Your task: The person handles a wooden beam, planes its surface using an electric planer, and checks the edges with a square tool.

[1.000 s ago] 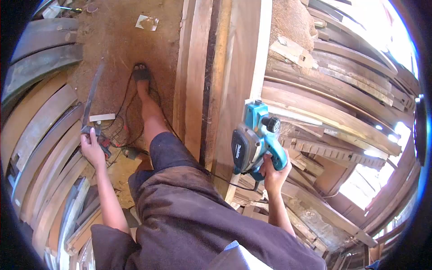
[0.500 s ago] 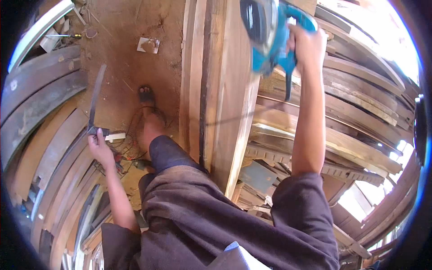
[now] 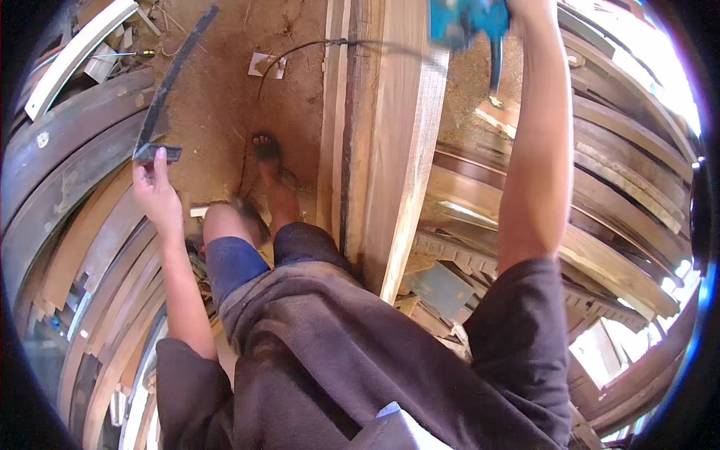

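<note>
My left hand (image 3: 158,191) is closed on the short stock of a dark try square (image 3: 174,80), whose long blade slants up and away over the floor. At the top edge, my right hand (image 3: 529,7) grips a teal circular saw (image 3: 466,22), which is partly out of view. The saw is just right of the far part of a long wooden plank (image 3: 401,105); whether they touch I cannot tell. A dark power cord (image 3: 307,45) runs across the planks to the floor on the left.
Curved stacks of boards (image 3: 67,150) stand on the left, and more timber (image 3: 622,150) lies on the right. A screwdriver (image 3: 142,53) rests at the upper left. A white piece (image 3: 267,66) lies on the brown dirt floor (image 3: 225,112), beyond my sandalled foot (image 3: 265,146).
The saw in my right hand has moved farther forward, partly out of view. My left hand has raised the square forward. A second leg has come into view, and the cord now arches over the planks.
</note>
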### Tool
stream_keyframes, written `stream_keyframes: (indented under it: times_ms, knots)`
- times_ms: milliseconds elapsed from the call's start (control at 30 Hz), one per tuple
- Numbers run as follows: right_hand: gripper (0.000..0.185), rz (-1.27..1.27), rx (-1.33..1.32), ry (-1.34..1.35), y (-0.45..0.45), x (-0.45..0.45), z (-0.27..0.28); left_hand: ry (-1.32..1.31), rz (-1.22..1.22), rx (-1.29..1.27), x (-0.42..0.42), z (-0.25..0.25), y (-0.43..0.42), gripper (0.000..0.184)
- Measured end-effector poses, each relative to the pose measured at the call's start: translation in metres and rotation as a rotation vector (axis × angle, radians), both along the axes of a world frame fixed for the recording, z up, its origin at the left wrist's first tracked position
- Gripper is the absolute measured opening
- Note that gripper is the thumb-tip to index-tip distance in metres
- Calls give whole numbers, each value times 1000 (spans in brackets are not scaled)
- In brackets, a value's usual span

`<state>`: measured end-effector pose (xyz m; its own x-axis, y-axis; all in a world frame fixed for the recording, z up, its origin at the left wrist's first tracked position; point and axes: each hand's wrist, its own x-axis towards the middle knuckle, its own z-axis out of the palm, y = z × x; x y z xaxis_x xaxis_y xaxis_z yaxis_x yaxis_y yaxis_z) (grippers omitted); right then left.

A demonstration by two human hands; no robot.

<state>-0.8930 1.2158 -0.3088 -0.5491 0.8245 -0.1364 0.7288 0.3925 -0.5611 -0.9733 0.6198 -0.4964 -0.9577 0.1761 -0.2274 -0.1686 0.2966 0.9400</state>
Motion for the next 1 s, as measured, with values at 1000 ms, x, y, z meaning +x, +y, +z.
stream_keyframes:
  times_ms: [1000]
  knots:
    - [14,-114,-142,98,28,27,25,-310,-30,-182,-50,-163,-113,30]
